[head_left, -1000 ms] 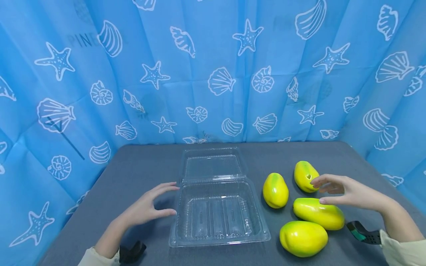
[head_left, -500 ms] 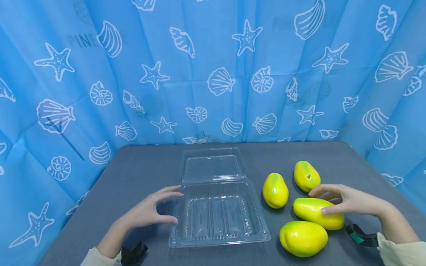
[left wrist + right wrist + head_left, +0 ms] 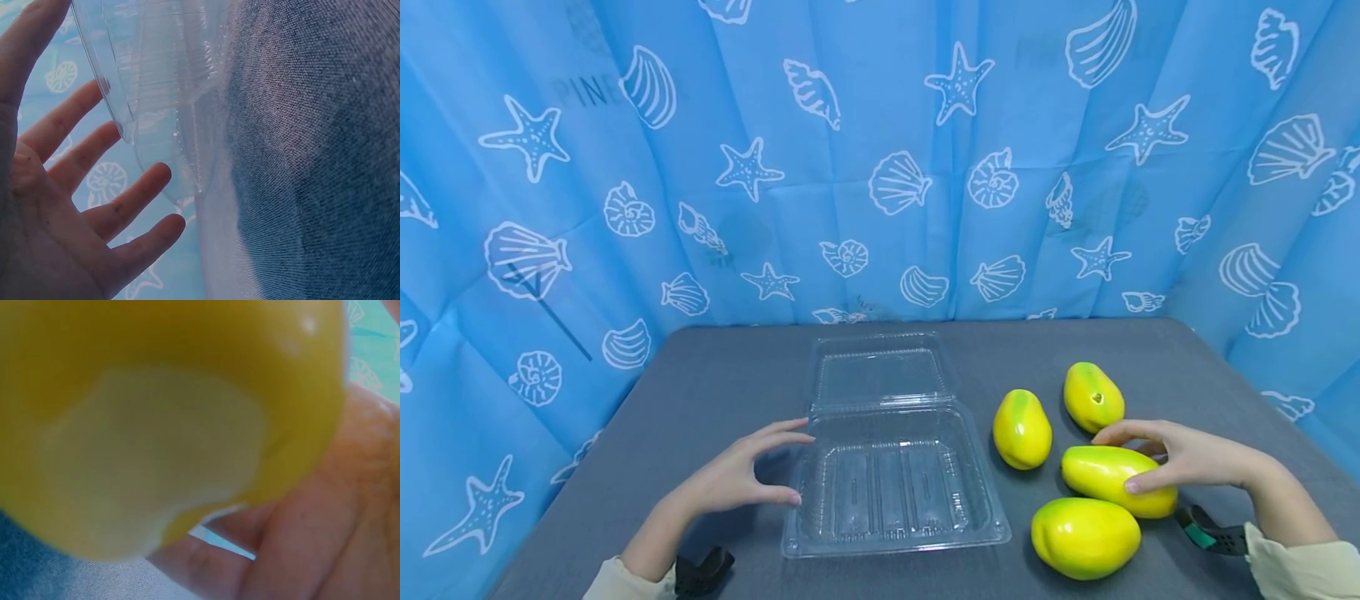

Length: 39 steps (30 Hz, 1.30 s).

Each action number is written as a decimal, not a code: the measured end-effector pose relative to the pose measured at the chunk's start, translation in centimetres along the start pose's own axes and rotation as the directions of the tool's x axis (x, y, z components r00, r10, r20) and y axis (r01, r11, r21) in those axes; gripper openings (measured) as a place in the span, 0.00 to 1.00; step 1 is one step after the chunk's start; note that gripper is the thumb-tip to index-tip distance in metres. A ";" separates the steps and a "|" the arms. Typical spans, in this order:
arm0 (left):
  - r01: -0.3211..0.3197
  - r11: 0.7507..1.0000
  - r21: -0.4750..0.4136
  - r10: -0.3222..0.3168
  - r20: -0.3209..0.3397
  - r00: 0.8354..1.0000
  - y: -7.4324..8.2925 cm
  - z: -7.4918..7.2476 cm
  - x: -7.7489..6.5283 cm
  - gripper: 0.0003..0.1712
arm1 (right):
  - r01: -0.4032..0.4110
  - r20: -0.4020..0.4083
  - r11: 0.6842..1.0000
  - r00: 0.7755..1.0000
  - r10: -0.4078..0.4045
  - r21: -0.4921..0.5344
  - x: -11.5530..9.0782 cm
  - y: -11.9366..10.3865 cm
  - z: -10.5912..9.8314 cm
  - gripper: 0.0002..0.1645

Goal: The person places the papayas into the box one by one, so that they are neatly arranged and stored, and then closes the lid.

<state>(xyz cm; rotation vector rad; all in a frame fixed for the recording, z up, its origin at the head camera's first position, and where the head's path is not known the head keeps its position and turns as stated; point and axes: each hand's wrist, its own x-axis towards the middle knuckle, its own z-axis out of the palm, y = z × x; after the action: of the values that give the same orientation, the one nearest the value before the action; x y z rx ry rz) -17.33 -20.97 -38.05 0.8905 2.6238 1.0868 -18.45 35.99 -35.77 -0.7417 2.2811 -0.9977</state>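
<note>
My right hand (image 3: 1187,454) is around the middle of three nearer yellow-green oval fruits. Its thumb lies against the near side of that fruit (image 3: 1097,473), and the fingers curve over the far side. Close up in the right wrist view, the glossy yellow fruit (image 3: 300,419) hides part of the hand. At the left rim of a clear plastic clamshell box (image 3: 895,546), my left hand (image 3: 730,475) is spread, thumb apart from the fingers. The left wrist view shows those fingers (image 3: 137,197) loosely extended beside the transparent box wall (image 3: 165,125). The box's lid (image 3: 880,375) is folded back, away from me.
Another such fruit (image 3: 1086,539) lies nearer to me, one (image 3: 1022,429) stands beside the box and one (image 3: 1093,397) is farther back. Everything sits on a grey cloth-covered table (image 3: 737,367), with a blue shell-print curtain (image 3: 850,125) behind.
My right hand has come down from above the fruits onto the middle one, and its thumb has moved onto that fruit's side. My left hand has shifted slightly right, toward the box.
</note>
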 end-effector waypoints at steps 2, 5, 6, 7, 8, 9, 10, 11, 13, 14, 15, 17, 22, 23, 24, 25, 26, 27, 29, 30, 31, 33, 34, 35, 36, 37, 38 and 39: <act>0.001 1.000 -0.002 -0.001 0.000 1.000 0.0 0.0 0.0 0.36 | -0.003 -0.002 1.000 1.000 0.003 -0.003 0.0 0.0 0.0 0.25; 0.000 1.000 -0.005 0.000 0.001 1.000 0.0 0.0 0.0 0.36 | -0.009 -0.007 1.000 1.000 0.009 -0.007 0.0 0.0 0.1 0.26; 0.001 1.000 -0.006 -0.001 0.001 1.000 0.0 0.0 0.0 0.36 | -0.011 -0.008 1.000 1.000 0.011 -0.009 0.0 0.0 0.1 0.26; 0.001 1.000 -0.005 -0.001 0.002 1.000 0.0 0.0 0.0 0.37 | -0.013 -0.007 1.000 1.000 0.013 -0.008 0.0 0.0 0.1 0.26; 0.001 1.000 -0.005 -0.001 0.002 1.000 0.0 -0.1 0.0 0.37 | -0.015 -0.006 1.000 1.000 0.015 -0.007 0.0 0.0 0.1 0.26; 0.003 1.000 -0.004 -0.003 0.003 1.000 0.0 -0.1 -0.1 0.37 | -0.018 -0.004 1.000 1.000 0.017 -0.006 0.0 0.0 0.1 0.26; 0.005 1.000 -0.004 -0.005 0.003 1.000 -0.1 -0.1 0.0 0.37 | -0.019 -0.002 1.000 1.000 0.019 -0.002 0.0 0.0 0.1 0.26; 0.007 1.000 -0.005 -0.007 0.003 1.000 -0.1 -0.1 0.0 0.37 | -0.021 -0.002 1.000 1.000 0.021 -0.002 0.0 0.1 0.1 0.25; 0.010 1.000 -0.006 -0.010 0.003 1.000 -0.1 -0.1 0.0 0.37 | -0.024 -0.002 1.000 1.000 0.024 -0.002 0.0 0.1 0.1 0.26; 0.011 1.000 -0.007 -0.011 0.003 1.000 -0.1 -0.1 0.0 0.37 | -0.024 -0.004 1.000 1.000 0.024 -0.006 0.0 0.1 0.1 0.26; 0.013 1.000 -0.008 -0.013 0.004 1.000 -0.1 -0.1 0.0 0.37 | -0.024 -0.009 1.000 1.000 0.024 -0.013 -0.1 0.1 0.1 0.26; 0.014 1.000 -0.006 -0.014 0.003 1.000 -0.2 -0.1 0.1 0.37 | -0.024 -0.019 0.999 1.000 0.023 -0.025 -0.1 0.1 0.1 0.26; 0.019 1.000 -0.006 -0.019 0.003 1.000 -0.2 -0.1 0.1 0.37 | -0.038 -0.046 0.998 0.998 0.036 -0.047 -0.2 -0.1 0.0 0.26; 0.021 1.000 -0.007 -0.021 0.004 1.000 -0.2 -0.1 0.1 0.37 | -0.039 -0.052 0.998 0.998 0.037 -0.051 -0.2 -0.1 0.0 0.26; 0.022 1.000 -0.008 -0.022 0.005 1.000 -0.2 -0.1 0.1 0.38 | -0.043 -0.058 0.998 0.998 0.040 -0.053 -0.3 -0.2 -0.1 0.26; 0.024 1.000 -0.009 -0.023 0.006 1.000 -0.2 -0.1 0.1 0.38 | -0.045 -0.062 0.997 0.997 0.041 -0.057 -0.3 -0.2 -0.1 0.27; 0.026 1.000 -0.010 -0.025 0.007 1.000 -0.2 -0.1 0.1 0.38 | -0.044 -0.066 0.997 0.997 0.040 -0.060 -0.4 -0.3 -0.1 0.27; 0.027 1.000 -0.011 -0.027 0.008 1.000 -0.1 -0.2 0.1 0.38 | -0.044 -0.069 0.997 0.997 0.040 -0.057 -0.4 -0.4 -0.2 0.27; 0.029 0.999 -0.013 -0.029 0.010 1.000 -0.1 -0.2 0.1 0.38 | -0.043 -0.074 0.997 0.996 0.038 -0.057 -0.6 -0.5 -0.3 0.27; 0.030 0.999 -0.014 -0.030 0.011 0.999 -0.1 -0.2 0.1 0.38 | -0.042 -0.077 0.997 0.996 0.038 -0.057 -0.6 -0.6 -0.3 0.27; 0.031 0.999 -0.015 -0.031 0.011 0.999 -0.1 -0.2 0.1 0.38 | -0.041 -0.079 0.998 0.996 0.036 -0.055 -0.7 -0.7 -0.3 0.28; 0.032 0.999 -0.018 -0.031 0.014 0.999 -0.1 -0.2 0.1 0.38 | -0.038 -0.087 0.998 0.996 0.033 -0.054 -0.7 -1.0 -0.4 0.27; 0.032 0.999 -0.018 -0.032 0.015 0.999 -0.1 -0.2 0.1 0.38 | -0.034 -0.091 0.998 0.995 0.029 -0.060 -0.8 -1.1 -0.4 0.27; 0.032 0.999 -0.017 -0.031 0.016 0.999 -0.1 -0.2 0.1 0.38 | -0.031 -0.097 0.997 0.995 0.024 -0.066 -0.8 -1.2 -0.4 0.28; 0.031 0.999 -0.018 -0.031 0.017 0.999 -0.1 -0.2 0.1 0.38 | -0.027 -0.103 0.997 0.994 0.019 -0.071 -0.8 -1.3 -0.3 0.28; 0.032 0.999 -0.018 -0.031 0.018 0.999 -0.1 -0.2 0.1 0.38 | -0.025 -0.108 0.997 0.994 0.017 -0.075 -0.9 -1.4 -0.3 0.27; 0.032 0.999 -0.019 -0.031 0.019 0.999 -0.2 -0.2 0.1 0.38 | -0.025 -0.114 0.996 0.993 0.016 -0.082 -0.9 -1.5 -0.3 0.27; 0.032 0.999 -0.019 -0.031 0.019 0.999 -0.2 -0.2 0.1 0.38 | -0.027 -0.118 0.996 0.993 0.017 -0.087 -0.9 -1.6 -0.3 0.27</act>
<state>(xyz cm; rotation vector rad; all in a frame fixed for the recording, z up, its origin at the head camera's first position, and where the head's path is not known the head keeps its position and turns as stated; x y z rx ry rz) -17.55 -21.17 -37.99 0.8485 2.5986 1.0883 -17.60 35.82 -34.12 -0.7092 2.4430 -0.9591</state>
